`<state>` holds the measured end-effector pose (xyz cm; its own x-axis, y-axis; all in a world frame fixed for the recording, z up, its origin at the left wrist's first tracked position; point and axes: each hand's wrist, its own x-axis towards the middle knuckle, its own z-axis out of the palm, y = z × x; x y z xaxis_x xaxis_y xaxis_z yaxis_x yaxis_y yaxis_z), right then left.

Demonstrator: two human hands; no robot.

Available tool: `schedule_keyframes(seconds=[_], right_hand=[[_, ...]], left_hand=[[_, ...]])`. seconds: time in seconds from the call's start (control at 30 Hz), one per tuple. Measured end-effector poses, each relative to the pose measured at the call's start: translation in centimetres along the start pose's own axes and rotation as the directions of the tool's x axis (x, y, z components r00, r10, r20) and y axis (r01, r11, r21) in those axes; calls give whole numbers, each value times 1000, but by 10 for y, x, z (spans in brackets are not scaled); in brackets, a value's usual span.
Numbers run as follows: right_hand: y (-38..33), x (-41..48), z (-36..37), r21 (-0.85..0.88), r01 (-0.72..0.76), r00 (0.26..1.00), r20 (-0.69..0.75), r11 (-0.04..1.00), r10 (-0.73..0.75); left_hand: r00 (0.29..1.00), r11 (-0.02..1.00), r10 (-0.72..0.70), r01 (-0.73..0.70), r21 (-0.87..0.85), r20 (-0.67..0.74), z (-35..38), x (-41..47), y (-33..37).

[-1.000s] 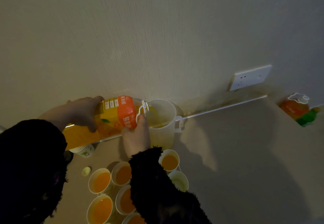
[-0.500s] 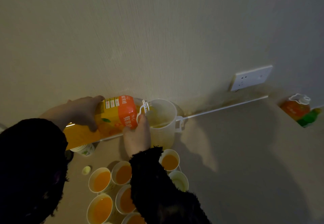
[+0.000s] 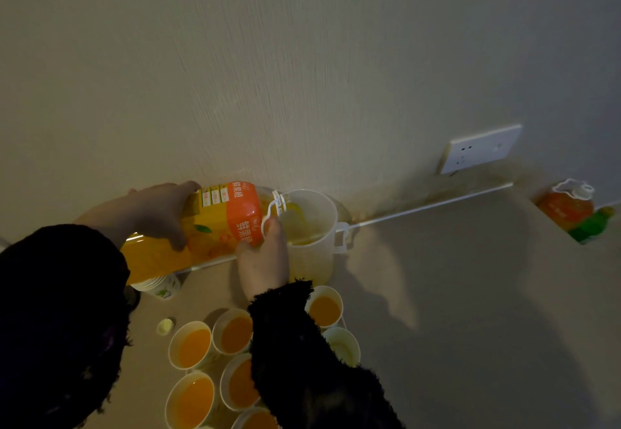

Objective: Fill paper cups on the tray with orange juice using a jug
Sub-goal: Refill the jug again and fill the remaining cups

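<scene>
A large orange juice bottle point(image 3: 215, 227) lies tilted on its side, its mouth over a clear plastic jug point(image 3: 314, 227) standing by the wall. Juice runs into the jug. My left hand point(image 3: 154, 213) grips the bottle's body from above. My right hand point(image 3: 263, 260) holds the bottle under its neck, with a finger through the white carry handle. Several paper cups stand below on a tray that is mostly hidden; one filled cup point(image 3: 193, 346) holds juice, as do most others, while one cup point(image 3: 342, 344) at the right looks pale inside.
A stack of spare paper cups point(image 3: 159, 285) stands under the bottle. A small yellow-green cap point(image 3: 165, 326) lies on the counter. A second juice bottle point(image 3: 568, 208) and a green bottle point(image 3: 591, 225) sit at the far right. A wall socket point(image 3: 480, 148) is above the counter.
Hardly anything differs; both hands keep the bottle tipped over the jug, and the juice level in the jug looks slightly higher.
</scene>
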<state>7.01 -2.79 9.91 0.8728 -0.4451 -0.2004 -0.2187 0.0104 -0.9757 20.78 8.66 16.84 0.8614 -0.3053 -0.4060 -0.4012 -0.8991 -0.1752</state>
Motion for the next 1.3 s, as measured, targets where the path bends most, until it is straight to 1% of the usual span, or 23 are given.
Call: schedule_keyframes(seconds=[0.33, 0.47, 0.73, 0.97, 1.3], right_hand=[[-1, -1, -1, 7, -8, 1000, 4, 1000, 8], [-1, -1, -1, 15, 14, 1000, -2, 1000, -14], [-2, 0, 0, -1, -26, 1000, 3, 1000, 26], [-1, 0, -1, 13, -1, 1000, -5, 1000, 1], [-1, 0, 0, 18, -17, 1000, -1, 1000, 17]], left_hand=[[1000, 1000, -7, 7, -2, 2, -2, -2, 2], [1000, 1000, -6, 6, -5, 0, -2, -3, 0], [1000, 1000, -6, 6, 11, 12, -4, -6, 3], [1000, 1000, -1, 1, 14, 11, -6, -6, 3], [1000, 1000, -1, 1, 16, 14, -6, -7, 3]])
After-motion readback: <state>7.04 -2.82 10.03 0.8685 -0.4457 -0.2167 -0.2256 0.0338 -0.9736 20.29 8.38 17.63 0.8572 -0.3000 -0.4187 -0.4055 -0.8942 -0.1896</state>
